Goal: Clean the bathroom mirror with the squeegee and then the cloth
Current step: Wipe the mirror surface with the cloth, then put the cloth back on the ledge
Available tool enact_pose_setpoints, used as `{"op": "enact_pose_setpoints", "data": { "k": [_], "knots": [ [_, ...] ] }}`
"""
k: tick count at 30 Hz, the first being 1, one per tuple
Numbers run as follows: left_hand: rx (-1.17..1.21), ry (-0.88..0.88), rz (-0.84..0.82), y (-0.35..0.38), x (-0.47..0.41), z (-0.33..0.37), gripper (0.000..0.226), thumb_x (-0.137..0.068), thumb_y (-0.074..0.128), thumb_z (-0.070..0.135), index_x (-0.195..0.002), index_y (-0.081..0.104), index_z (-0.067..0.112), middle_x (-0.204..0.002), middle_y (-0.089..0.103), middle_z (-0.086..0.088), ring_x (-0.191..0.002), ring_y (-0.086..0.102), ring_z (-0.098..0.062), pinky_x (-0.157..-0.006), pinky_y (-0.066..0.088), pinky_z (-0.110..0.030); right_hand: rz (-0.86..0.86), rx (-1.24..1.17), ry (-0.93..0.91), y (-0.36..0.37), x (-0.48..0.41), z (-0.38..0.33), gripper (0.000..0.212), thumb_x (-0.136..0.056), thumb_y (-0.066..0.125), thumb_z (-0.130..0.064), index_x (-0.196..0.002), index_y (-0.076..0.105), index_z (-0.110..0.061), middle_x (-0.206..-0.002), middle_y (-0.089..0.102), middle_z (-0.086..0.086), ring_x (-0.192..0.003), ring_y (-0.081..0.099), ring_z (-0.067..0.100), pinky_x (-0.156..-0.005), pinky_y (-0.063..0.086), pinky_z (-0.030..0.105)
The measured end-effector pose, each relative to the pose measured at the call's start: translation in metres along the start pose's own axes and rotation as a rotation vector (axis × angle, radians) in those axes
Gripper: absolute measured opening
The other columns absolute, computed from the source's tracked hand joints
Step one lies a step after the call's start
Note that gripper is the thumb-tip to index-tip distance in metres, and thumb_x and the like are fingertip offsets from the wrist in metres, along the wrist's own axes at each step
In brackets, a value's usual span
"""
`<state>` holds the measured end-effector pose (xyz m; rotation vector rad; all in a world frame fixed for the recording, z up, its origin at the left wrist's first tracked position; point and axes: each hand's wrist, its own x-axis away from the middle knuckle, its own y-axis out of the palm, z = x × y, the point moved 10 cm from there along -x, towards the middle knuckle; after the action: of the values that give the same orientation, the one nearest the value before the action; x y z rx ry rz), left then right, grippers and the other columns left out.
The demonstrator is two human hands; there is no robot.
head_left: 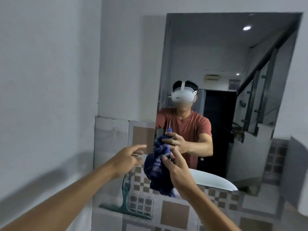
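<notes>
Holding now: right hand (pixel 179 172) has the dark blue striped cloth (pixel 158 170) pinched in its curled fingers, bunched, with most of the fabric hanging below the fingertips.
Right fingers: closed around the upper folds of the cloth; the thumb presses from the near side.
Left hand: left hand (pixel 128 158) is beside the cloth, just off its edge, fingers spread and loosely extended, gripping nothing; whether a fingertip touches the fabric I cannot tell.
Why held so: judged, the bunched grip gathers the cloth into a pad for wiping, and the free hand looks ready to help arrange or fold it.
Mirror: mirror (pixel 233 64) lies just beyond the right fingertips, on the wall; the cloth sits in front of its lower left corner, contact unclear.
Squeegee: green squeegee (pixel 125 204) is well below the left fingers, handle up and blade at the bottom against the tiled wall (pixel 175 214), in neither hand.
Why parked there: judged, the squeegee pass is finished, so it is set aside within reach.
Step in hand: judged, the cloth stage is starting.
Next move calls for: a flat pad under the fingers, pressed evenly to the glass.
Risk: loose hanging folds could drag and leave streaks.
</notes>
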<state>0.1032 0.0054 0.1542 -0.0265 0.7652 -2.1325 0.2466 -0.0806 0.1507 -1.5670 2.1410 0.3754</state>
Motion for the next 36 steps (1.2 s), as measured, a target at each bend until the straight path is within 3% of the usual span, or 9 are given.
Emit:
{"op": "enact_pose_setpoints", "data": {
  "k": [2,4,9,14,16,20,28,32,36],
  "knots": [
    [0.087,0.032,-0.097,0.013,0.010,0.007,0.046,-0.092,0.066,0.031,-0.137,0.056,0.033,-0.128,0.065,0.006,-0.118,0.060,-0.012,-0.107,0.046,-0.041,-0.036,-0.334,0.109,0.006,0.001,-0.011,0.038,-0.103,0.042,0.003,-0.129,0.060,-0.019,-0.120,0.071,0.017,-0.115,0.066,0.038,-0.101,0.050,0.053],
    [0.127,0.077,-0.053,0.010,0.016,0.018,0.021,-0.095,0.066,0.024,-0.116,0.069,0.025,-0.107,0.074,0.003,-0.104,0.069,-0.016,-0.100,0.052,-0.042,-0.074,-0.495,0.185,0.015,0.003,-0.018,0.044,-0.102,0.037,0.007,-0.130,0.061,-0.018,-0.124,0.070,0.019,-0.116,0.066,0.037,-0.100,0.051,0.051],
    [0.066,0.083,0.153,-0.027,0.023,0.034,0.017,-0.088,0.067,0.032,-0.094,0.070,0.016,-0.091,0.073,-0.010,-0.089,0.070,-0.029,-0.091,0.054,-0.049,-0.055,-0.469,0.318,0.026,0.005,-0.022,0.041,-0.101,0.037,0.004,-0.127,0.065,-0.011,-0.116,0.071,0.023,-0.104,0.068,0.042,-0.095,0.054,0.054],
    [-0.020,0.105,0.360,-0.076,0.031,0.045,0.013,-0.094,0.064,0.028,-0.089,0.063,0.016,-0.082,0.071,-0.003,-0.078,0.068,-0.022,-0.071,0.053,-0.034,-0.145,-0.478,0.427,0.052,0.005,-0.032,0.045,-0.108,0.033,-0.039,-0.128,0.067,-0.018,-0.120,0.072,0.019,-0.107,0.071,0.040,-0.084,0.056,0.051],
    [-0.048,0.138,0.422,-0.097,0.030,0.051,0.008,-0.094,0.064,0.027,-0.092,0.064,0.019,-0.086,0.071,-0.001,-0.080,0.068,-0.020,-0.071,0.052,-0.030,-0.168,-0.351,0.317,0.062,-0.004,-0.041,0.043,-0.104,0.044,-0.047,-0.136,0.061,-0.025,-0.124,0.071,0.014,-0.108,0.071,0.034,-0.089,0.057,0.052],
    [-0.083,0.178,0.429,-0.129,0.019,0.060,0.007,-0.097,0.062,0.026,-0.104,0.062,0.025,-0.095,0.071,0.002,-0.084,0.068,-0.016,-0.069,0.050,-0.025,-0.089,0.046,-0.040,0.073,-0.034,-0.067,0.074,-0.098,0.055,0.007,-0.146,0.034,-0.045,-0.117,0.071,0.008,-0.104,0.071,0.026,-0.091,0.059,0.046],
    [-0.166,0.201,0.525,-0.185,-0.014,0.042,0.009,-0.093,0.067,0.023,-0.095,0.059,0.027,-0.089,0.066,0.000,-0.078,0.063,-0.017,-0.065,0.044,-0.025,-0.012,0.528,-0.168,0.110,-0.099,-0.072,0.057,-0.098,0.054,-0.005,-0.141,0.047,-0.040,-0.118,0.067,-0.010,-0.099,0.064,0.002,-0.082,0.053,0.013],
    [-0.106,0.200,0.617,-0.196,-0.029,0.025,0.011,-0.095,0.065,0.018,-0.096,0.058,0.026,-0.089,0.066,0.002,-0.079,0.063,-0.014,-0.064,0.044,-0.024,0.049,0.766,-0.267,0.127,-0.119,-0.073,0.058,-0.098,0.047,-0.008,-0.147,0.041,-0.039,-0.130,0.058,-0.007,-0.110,0.059,0.014,-0.091,0.054,0.033],
    [-0.041,0.164,0.660,-0.193,-0.043,0.006,0.017,-0.097,0.061,0.016,-0.108,0.053,0.027,-0.095,0.063,0.002,-0.081,0.064,-0.014,-0.066,0.048,-0.027,0.090,1.044,-0.305,0.138,-0.129,-0.059,0.062,-0.097,0.044,-0.008,-0.151,0.031,-0.036,-0.122,0.048,0.000,-0.092,0.061,0.024,-0.072,0.054,0.036]
  ]
}}
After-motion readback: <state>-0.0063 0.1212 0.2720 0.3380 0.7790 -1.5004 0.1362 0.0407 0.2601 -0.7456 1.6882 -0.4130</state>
